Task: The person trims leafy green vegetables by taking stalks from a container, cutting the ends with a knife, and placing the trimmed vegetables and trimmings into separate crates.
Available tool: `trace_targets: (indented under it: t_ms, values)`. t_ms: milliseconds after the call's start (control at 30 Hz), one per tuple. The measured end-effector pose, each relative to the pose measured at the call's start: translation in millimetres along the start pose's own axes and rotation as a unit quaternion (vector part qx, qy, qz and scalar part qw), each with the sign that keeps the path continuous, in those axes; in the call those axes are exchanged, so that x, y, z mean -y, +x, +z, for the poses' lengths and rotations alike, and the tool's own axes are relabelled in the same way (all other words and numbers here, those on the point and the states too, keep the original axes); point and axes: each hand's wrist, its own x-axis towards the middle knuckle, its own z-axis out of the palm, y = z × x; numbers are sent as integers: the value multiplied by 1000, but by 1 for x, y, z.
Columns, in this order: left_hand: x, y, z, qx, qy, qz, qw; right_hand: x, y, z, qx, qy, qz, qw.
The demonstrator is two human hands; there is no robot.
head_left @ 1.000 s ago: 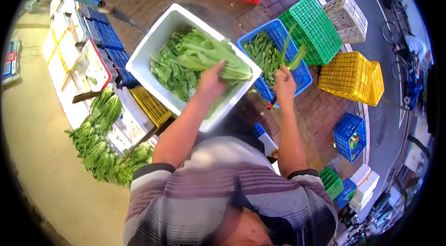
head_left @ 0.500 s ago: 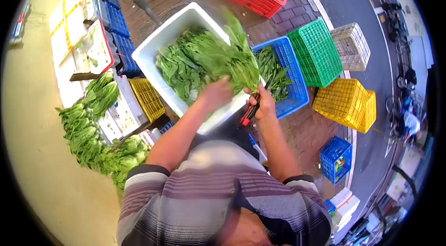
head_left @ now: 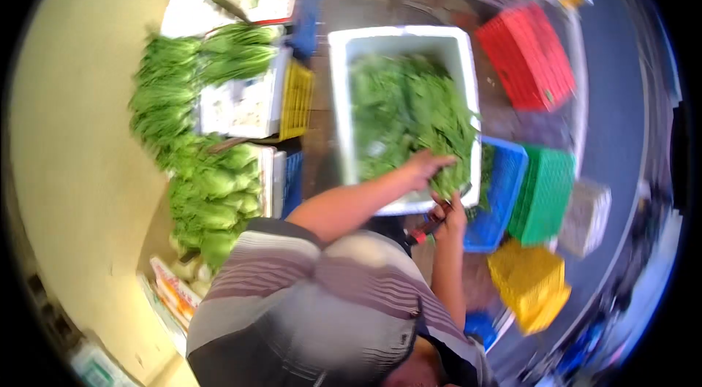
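A white foam box (head_left: pixel 338 105) holds a heap of long leafy greens (head_left: pixel 409 105), blurred by motion. My left hand (head_left: pixel 424 169) is closed over a bunch of these greens near the box's lower right corner, its fingers pointing right. Just below, my right hand (head_left: pixel 451 217) grips a tool with red and black handles (head_left: pixel 424 231) beside the stem ends of that bunch. The tool's working end cannot be made out. Close to my right hand, a blue crate (head_left: pixel 504 190) holds more greens, partly hidden behind the foam box.
Bunches of lettuce (head_left: pixel 216 190) and other greens (head_left: pixel 164 98) line the left side, by a yellow crate (head_left: pixel 296 102). On the right stand a red crate (head_left: pixel 526 58), a green crate (head_left: pixel 542 193), a grey crate (head_left: pixel 587 215) and yellow crates (head_left: pixel 528 281). A road lies beyond.
The view has turned, so the box now sits upright in it. The raised bunch now lies lower over the box, and my left hand has moved onto it, close to my right.
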Motion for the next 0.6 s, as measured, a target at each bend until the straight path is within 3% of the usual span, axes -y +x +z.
trace_targets:
  t_ms: [33,200,267,333,400,500,533,567,600]
  values:
    - [-19,-10,-1,-12,-23,-13,1000,0,4,10,10,-19,5,1000]
    - [-94,-54,-36,-6,-108,109,988,2,10,78,69,-116,-46,990]
    - [-136,-84,-61,28,-177,161,970,3,14,111,155,-167,-63,972]
    - [-187,-130,-85,51,-211,224,950,4,24,141,123,-237,-53,962]
    - [-231,-177,-118,-8,-254,251,934,0,35,162,110,-270,-47,955]
    - [-297,-236,-182,-111,-252,403,873,-7,59,181,107,-313,-24,944]
    - [-325,-258,-202,-146,-341,378,848,-9,65,185,104,-330,-24,938]
    - [-351,-281,-218,-265,-233,452,819,-11,69,192,113,-342,-14,933]
    - [-375,-308,-226,-298,-227,448,812,-14,75,196,105,-351,-9,930]
